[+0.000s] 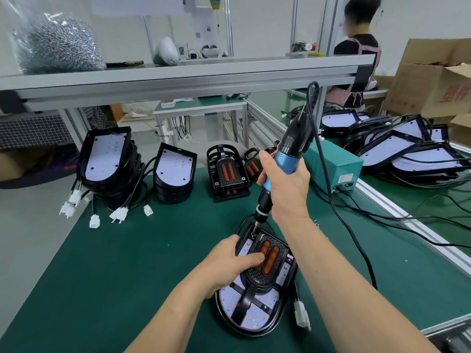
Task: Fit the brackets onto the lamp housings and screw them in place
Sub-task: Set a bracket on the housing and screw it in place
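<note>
A black lamp housing with a white LED board lies on the green mat in front of me. A black bracket with two orange strips sits on top of it. My left hand presses down on the bracket's left side, thumb lying against the orange strips. My right hand grips a blue and black electric screwdriver. Its bit stands on the bracket's far left corner.
Two stacks of housings with white plugs stand at the back left, and a stack of spare brackets at the back centre. A teal power box and the screwdriver's cable lie to the right. More housings are piled beyond the rail.
</note>
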The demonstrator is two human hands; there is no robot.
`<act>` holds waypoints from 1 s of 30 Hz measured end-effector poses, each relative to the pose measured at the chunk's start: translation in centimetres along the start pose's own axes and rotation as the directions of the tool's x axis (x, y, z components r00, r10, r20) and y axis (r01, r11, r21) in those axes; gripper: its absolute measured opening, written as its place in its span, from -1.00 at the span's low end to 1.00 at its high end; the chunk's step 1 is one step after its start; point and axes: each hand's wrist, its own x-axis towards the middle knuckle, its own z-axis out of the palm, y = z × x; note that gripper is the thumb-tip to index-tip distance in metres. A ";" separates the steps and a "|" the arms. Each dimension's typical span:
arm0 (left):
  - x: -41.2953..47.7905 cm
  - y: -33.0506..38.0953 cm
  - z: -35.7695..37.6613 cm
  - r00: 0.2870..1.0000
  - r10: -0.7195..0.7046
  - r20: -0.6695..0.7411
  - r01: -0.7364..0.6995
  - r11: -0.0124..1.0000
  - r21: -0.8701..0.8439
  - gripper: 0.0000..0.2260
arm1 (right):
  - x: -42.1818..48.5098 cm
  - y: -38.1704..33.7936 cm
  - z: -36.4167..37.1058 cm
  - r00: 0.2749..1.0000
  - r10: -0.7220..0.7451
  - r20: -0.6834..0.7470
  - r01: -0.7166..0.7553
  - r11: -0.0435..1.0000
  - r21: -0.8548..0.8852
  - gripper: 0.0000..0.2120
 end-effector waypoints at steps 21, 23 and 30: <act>-0.1 0.3 -0.4 0.999 -0.035 0.029 0.034 0.999 0.030 -0.79 | -2.0 -1.1 0.6 0.978 -0.025 0.208 0.032 0.999 -0.031 -0.77; -0.2 0.6 -0.4 0.998 -0.045 0.042 0.044 0.999 0.024 -0.68 | -1.6 -2.3 0.1 0.981 -0.056 0.188 0.055 0.998 0.011 -0.77; -0.1 0.8 -0.8 0.992 -0.107 0.073 0.103 0.993 0.058 -0.54 | 0.6 -4.7 -7.3 0.998 0.007 -0.067 0.010 0.967 0.255 -0.82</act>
